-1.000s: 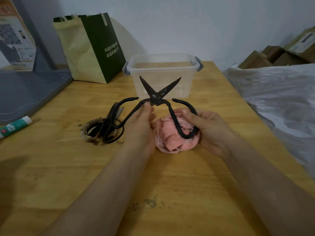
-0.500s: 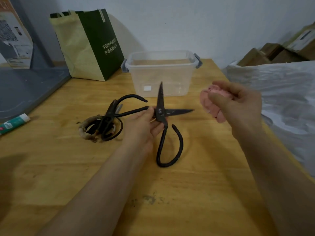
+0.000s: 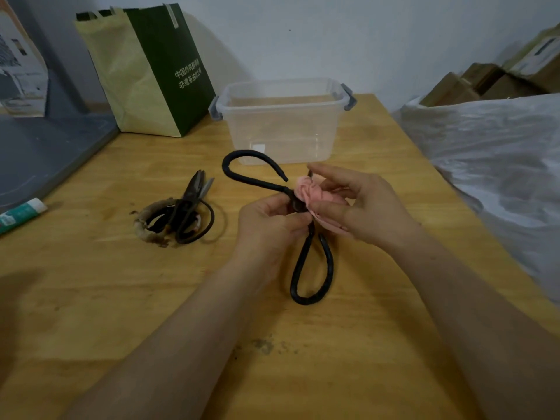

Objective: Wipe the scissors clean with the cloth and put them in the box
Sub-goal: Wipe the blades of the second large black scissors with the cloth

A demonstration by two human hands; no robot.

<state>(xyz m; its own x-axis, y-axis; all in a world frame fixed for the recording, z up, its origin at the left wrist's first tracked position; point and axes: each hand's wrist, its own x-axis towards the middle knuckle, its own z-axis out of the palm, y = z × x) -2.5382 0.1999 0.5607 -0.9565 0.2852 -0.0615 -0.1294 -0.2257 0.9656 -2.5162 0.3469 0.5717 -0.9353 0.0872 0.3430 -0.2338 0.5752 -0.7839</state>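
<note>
Nearest, a dark stain is seen on the bare wooden counter point(image 3: 333, 374) between the two forearms. Just beyond it, the black scissors point(image 3: 304, 253) are held with the handles spread wide. One loop points back toward the person and the other is swung out to the far left. Whether the near loop touches the counter cannot be told.

The scissors are pinched close to the pivot by the thumb and curled fingers of the left hand point(image 3: 266, 225). A bunched pink cloth point(image 3: 315, 195) is gripped in the right hand point(image 3: 363, 207) and pressed against the pivot, so the blades are mostly hidden behind cloth and fingers.

To the left, a second pair of scissors point(image 3: 188, 207) is laid on the counter, its handles wrapped in worn binding. A white and green tube point(image 3: 21, 212) is seen at the left edge.

Farther back, the clear plastic box point(image 3: 285, 128) is set upright, lidless, well apart from the scissors. A green and yellow paper bag point(image 3: 151, 74) is stood beside it against the wall. At the right, a plastic sheet point(image 3: 491, 153) and cardboard cartons point(image 3: 485, 83) are seen.
</note>
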